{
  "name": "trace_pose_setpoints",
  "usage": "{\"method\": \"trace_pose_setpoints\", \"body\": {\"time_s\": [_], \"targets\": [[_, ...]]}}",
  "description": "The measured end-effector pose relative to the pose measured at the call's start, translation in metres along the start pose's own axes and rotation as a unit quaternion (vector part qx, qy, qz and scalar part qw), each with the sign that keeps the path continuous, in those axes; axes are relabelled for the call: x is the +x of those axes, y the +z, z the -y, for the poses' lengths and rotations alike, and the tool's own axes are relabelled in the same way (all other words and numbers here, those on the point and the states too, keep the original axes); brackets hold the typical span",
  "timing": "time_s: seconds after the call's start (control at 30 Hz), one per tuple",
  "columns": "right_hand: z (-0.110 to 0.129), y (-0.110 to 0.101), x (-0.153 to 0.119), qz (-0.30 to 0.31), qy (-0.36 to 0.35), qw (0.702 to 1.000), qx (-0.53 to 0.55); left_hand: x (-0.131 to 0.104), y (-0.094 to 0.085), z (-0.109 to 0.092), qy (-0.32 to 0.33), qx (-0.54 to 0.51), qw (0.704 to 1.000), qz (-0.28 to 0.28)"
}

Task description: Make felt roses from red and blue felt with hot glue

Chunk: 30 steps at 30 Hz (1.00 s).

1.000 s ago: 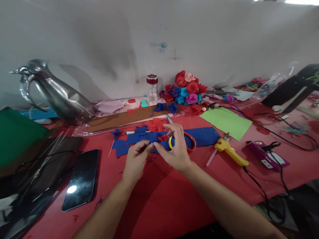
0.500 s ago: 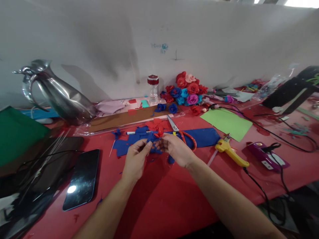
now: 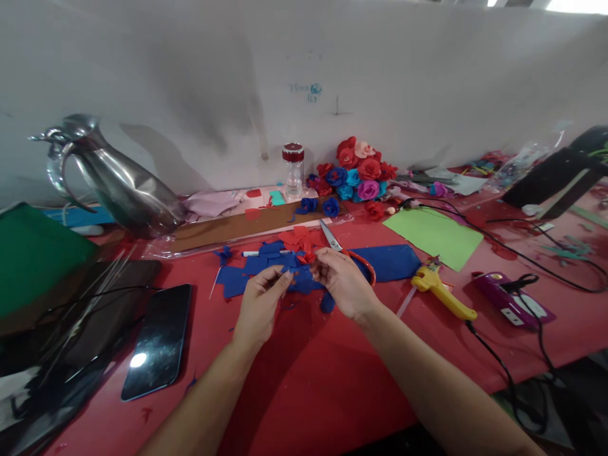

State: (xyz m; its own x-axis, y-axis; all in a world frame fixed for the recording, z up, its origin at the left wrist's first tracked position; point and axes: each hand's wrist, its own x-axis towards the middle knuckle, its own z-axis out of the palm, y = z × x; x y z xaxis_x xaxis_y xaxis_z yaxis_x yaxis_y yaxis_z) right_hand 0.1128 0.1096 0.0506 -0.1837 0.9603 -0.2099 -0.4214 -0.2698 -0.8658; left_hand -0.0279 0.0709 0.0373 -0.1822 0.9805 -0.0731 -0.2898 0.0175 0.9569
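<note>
My left hand [image 3: 259, 304] pinches a small blue foam piece [image 3: 291, 272] over the red tabletop. My right hand [image 3: 342, 284] meets it from the right, fingertips on the same blue piece, just below a small red foam flower [image 3: 306, 256]. Blue foam scraps [image 3: 237, 277] and red scraps [image 3: 297, 238] lie under and behind the hands. Scissors [image 3: 332, 240] with red handles rest on a blue foam strip [image 3: 392, 261] right behind my right hand.
A yellow glue gun [image 3: 441, 292] and purple power strip [image 3: 510, 303] lie to the right with cables. A phone [image 3: 156, 342] and a metal jug [image 3: 111, 180] sit left. Finished foam roses [image 3: 358, 171], a jar [image 3: 293, 170] and green sheet [image 3: 432, 233] stand behind.
My right hand left the scissors' handle and came down to meet my left hand on the blue piece. The scissors now lie uncovered on the blue strip.
</note>
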Motion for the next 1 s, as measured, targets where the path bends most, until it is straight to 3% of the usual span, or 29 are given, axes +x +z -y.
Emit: {"method": "trace_pose_setpoints", "body": {"time_s": [0.17, 0.33, 0.57, 1.0], "targets": [[-0.006, 0.0, 0.0, 0.03, -0.009, 0.998, -0.051, 0.0, 0.0, 0.0, 0.001, -0.009, 1.0, 0.0], [-0.015, 0.008, -0.006, 0.077, -0.073, 0.991, -0.085, 0.001, -0.002, 0.003, 0.01, -0.011, 1.0, 0.012], [-0.026, 0.01, -0.007, 0.04, -0.131, 0.979, -0.152, 0.0, 0.0, 0.006, 0.006, -0.034, 0.999, 0.006], [-0.032, 0.01, -0.008, 0.035, -0.168, 0.973, -0.155, 0.003, -0.005, 0.014, 0.016, 0.0, 1.0, 0.017]]}}
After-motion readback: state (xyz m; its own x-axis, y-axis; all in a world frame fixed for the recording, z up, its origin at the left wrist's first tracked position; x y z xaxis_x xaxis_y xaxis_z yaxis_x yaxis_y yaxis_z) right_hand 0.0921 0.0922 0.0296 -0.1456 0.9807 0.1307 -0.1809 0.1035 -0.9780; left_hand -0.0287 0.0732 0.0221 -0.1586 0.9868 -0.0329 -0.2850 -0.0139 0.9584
